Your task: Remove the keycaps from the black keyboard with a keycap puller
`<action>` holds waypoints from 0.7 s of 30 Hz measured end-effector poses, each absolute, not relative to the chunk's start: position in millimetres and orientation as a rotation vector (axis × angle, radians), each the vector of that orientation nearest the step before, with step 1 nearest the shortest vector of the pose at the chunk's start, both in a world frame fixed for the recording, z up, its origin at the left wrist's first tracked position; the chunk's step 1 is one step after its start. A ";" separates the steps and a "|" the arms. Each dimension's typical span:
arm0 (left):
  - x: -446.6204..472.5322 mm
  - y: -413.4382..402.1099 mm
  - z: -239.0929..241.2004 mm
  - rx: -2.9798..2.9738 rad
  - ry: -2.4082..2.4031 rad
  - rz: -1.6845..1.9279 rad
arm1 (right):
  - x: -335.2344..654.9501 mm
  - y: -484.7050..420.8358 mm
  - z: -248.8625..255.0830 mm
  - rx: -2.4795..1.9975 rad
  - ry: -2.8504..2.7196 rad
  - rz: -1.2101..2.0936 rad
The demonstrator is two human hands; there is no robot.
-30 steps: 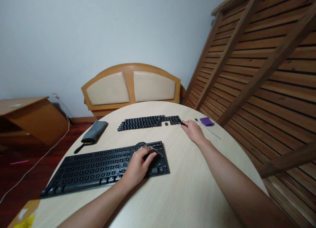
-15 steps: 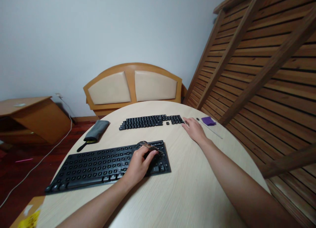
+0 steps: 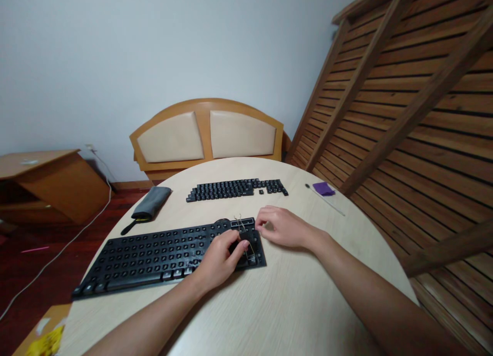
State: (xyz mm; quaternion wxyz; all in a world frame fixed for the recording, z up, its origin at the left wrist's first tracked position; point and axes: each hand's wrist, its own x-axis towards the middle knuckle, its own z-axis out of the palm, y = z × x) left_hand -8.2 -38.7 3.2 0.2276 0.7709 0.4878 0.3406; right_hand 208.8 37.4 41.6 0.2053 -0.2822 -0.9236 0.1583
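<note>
My left hand (image 3: 221, 256) is closed around a wire keycap puller (image 3: 244, 236), with a dark handle and thin wire ends sticking out, over the right end of the black keyboard (image 3: 154, 253). Most of this keyboard's key positions are bare of caps; a few caps remain along its lower edge. My right hand (image 3: 283, 226) is at the keyboard's top right corner, thumb and fingers pinched together close to the puller. Whether a small thing sits in that pinch cannot be seen. Farther back, removed black keycaps (image 3: 223, 190) lie in rows, with one single keycap (image 3: 261, 192) just in front.
A grey pouch (image 3: 152, 203) with a black strap lies at the table's left. At the right are a thin brush (image 3: 325, 199) and a folded purple cloth (image 3: 323, 189). The round table (image 3: 308, 299) stands by a headboard (image 3: 208, 135) and leaning wooden slats (image 3: 404, 114).
My right hand has come back from the right end of the keycap rows to the keyboard's right corner. In my left hand the puller has turned, its wire ends now pointing up and down.
</note>
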 end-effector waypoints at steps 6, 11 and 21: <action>-8.6 -39.6 8.6 2.179 1.249 0.920 | 208.0 22.9 48.4 -0.702 -2.698 0.645; -9.0 -41.1 10.6 2.204 1.157 0.942 | 202.2 20.1 44.3 -0.627 -2.750 0.685; -10.0 -44.5 8.7 2.325 1.068 0.837 | 196.2 16.8 42.5 -0.601 -2.769 0.663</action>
